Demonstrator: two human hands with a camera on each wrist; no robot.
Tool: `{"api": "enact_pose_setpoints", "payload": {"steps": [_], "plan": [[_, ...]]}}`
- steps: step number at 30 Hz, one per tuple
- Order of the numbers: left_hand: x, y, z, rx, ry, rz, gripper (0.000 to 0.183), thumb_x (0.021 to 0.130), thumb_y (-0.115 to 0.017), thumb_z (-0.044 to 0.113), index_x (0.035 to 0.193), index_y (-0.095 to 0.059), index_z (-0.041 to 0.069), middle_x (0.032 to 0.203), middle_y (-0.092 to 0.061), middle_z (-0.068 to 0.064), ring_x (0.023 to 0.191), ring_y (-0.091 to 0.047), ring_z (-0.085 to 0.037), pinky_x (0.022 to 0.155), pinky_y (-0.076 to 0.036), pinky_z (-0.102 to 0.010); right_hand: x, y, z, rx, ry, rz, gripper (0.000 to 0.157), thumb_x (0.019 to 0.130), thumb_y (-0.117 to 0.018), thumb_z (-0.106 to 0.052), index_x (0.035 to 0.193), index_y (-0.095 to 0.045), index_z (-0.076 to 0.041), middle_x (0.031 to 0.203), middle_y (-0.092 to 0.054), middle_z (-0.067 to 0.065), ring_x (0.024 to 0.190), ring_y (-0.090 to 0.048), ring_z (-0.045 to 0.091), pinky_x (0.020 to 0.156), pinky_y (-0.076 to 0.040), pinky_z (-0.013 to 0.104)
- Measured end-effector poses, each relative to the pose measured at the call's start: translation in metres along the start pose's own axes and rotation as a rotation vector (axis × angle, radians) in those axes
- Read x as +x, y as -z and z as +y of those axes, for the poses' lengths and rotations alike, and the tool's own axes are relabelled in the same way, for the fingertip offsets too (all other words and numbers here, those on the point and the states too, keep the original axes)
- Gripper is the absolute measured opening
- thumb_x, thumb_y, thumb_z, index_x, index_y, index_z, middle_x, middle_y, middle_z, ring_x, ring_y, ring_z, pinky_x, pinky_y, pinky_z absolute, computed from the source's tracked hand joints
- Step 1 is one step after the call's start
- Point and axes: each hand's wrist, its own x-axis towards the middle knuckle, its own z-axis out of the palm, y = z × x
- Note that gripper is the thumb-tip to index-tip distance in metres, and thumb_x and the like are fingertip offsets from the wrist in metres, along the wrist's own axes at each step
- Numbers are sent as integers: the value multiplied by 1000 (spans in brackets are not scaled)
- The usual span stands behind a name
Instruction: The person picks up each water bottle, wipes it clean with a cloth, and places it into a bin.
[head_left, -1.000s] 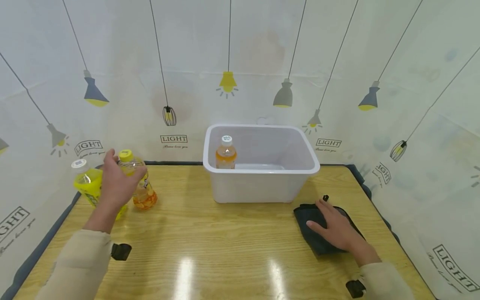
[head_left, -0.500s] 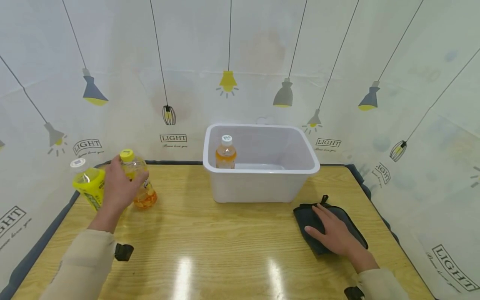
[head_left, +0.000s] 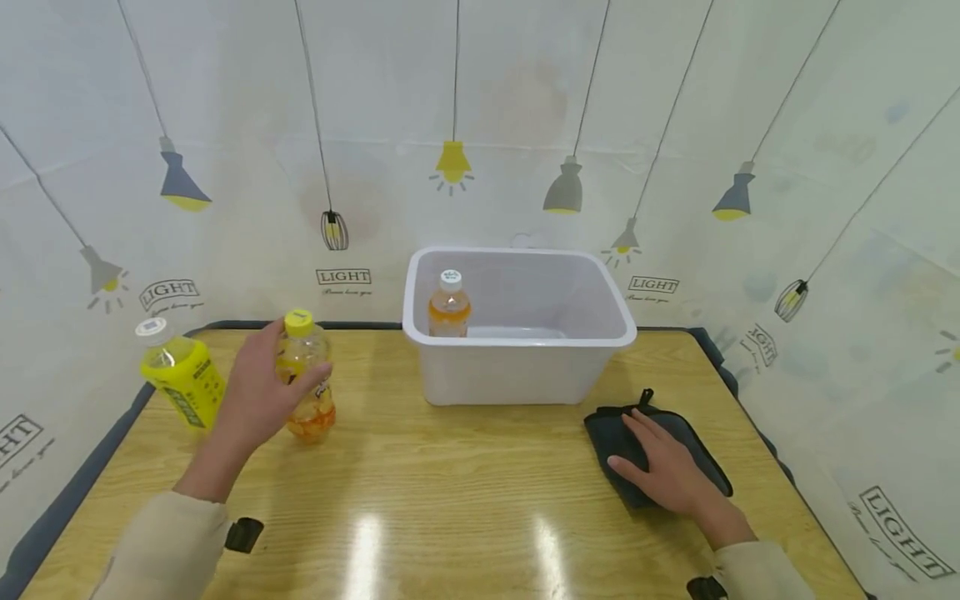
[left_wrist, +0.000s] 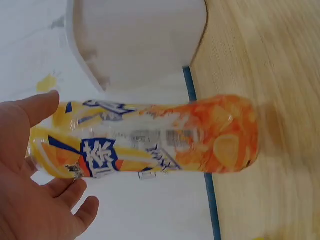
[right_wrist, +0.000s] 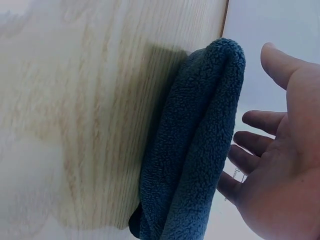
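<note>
Orange bottle (left_wrist: pixel 150 137): had shifted to the right and a little toward the person since 0.5 s earlier, farther from the yellow bottle (head_left: pixel 183 379); it stood upright in the grip of the left hand (head_left: pixel 258 392), with its yellow cap (head_left: pixel 299 322) on. Whether its base touched the table (head_left: pixel 420 492) could not be told.
Left hand: had travelled right together with the orange bottle; the thumb lay along 1 side of the upper part and the fingers curled at the other, pinching the bottle between them.
Yellow bottle: was in about the same place as before, though less of it was covered by the left hand; it was on the person's left, near the table's edge, with a white cap (head_left: pixel 152 330).
Right hand (head_left: pixel 667 475): had stayed over the towel (right_wrist: pixel 200 140), fingers extended and the thumb spread apart; whether the fingertips pressed on the cloth could not be told.
Towel: was folded, dark blue-grey and fluffy, on the table at the right, with a small loop (head_left: pixel 648 397) at its far edge.
Tub (head_left: pixel 517 367): was white, set at the back of the table, between the orange bottle and the towel.
Bottle in the tub (head_left: pixel 450 312): was upright near the left wall, white cap on, its lower part hidden.
Wall sheet (head_left: pixel 502 200): was pale, printed with hanging lamps and the word LIGHT.
Sleeves (head_left: pixel 161 546): were beige, 1 on each arm.
</note>
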Motion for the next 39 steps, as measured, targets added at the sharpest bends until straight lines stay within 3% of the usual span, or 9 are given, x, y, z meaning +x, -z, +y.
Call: {"api": "enact_pose_setpoints", "payload": {"steps": [2, 7, 13, 16, 23, 32, 39], "plan": [[-4, -5, 8, -9, -54, -39, 78, 90, -68, 41, 146, -34, 0, 135, -47, -24, 123, -45, -43, 98, -38, -63, -1, -1, 1, -4, 0, 4, 72, 96, -57, -45, 145, -39, 3, 152, -33, 29, 135, -37, 51, 101, -38, 65], [-11, -19, 28, -43, -114, -128, 77, 88, -70, 41, 146, -35, 4, 138, -48, -19, 124, -47, -38, 99, -42, -61, -4, -2, 3, -9, 16, 24, 70, 95, -59, -42, 144, -41, 4, 151, -35, 30, 134, -39, 51, 99, -39, 65], [-16, -39, 54, -84, -187, -162, 74, 84, -76, 36, 143, -41, 8, 138, -50, -14, 126, -48, -34, 104, -40, -56, -7, -3, 5, -27, 21, 26, 69, 94, -60, -42, 144, -41, 3, 150, -36, 29, 134, -39, 50, 99, -39, 65], [-19, -51, 65, -99, -230, -175, 71, 83, -77, 36, 140, -44, 11, 131, -55, -9, 120, -53, -28, 100, -45, -52, -8, -4, 5, -33, 17, 19, 70, 94, -61, -42, 144, -41, 2, 151, -36, 29, 134, -39, 50, 98, -39, 66], [-21, -80, 82, -163, -320, -203, 64, 81, -78, 34, 135, -49, 17, 124, -59, -2, 119, -53, -23, 101, -44, -48, -12, -9, 5, -62, 18, 12, 73, 91, -64, -46, 145, -43, -2, 153, -33, 26, 134, -40, 49, 100, -35, 69], [-17, -108, 98, -213, -352, -226, 68, 78, -81, 32, 136, -48, 17, 127, -59, -1, 119, -54, -22, 103, -44, -47, -21, -21, 9, -93, -36, -49, 84, 83, -65, -59, 146, -42, -8, 155, -32, 21, 139, -35, 44, 106, -21, 73], [-12, -119, 104, -231, -311, -238, 67, 80, -80, 35, 136, -47, 17, 127, -58, 0, 116, -56, -20, 99, -48, -44, -24, -27, 15, -97, -25, -84, 101, 74, -69, -68, 151, -35, -12, 159, -26, 19, 143, -27, 45, 108, -17, 73]]}}
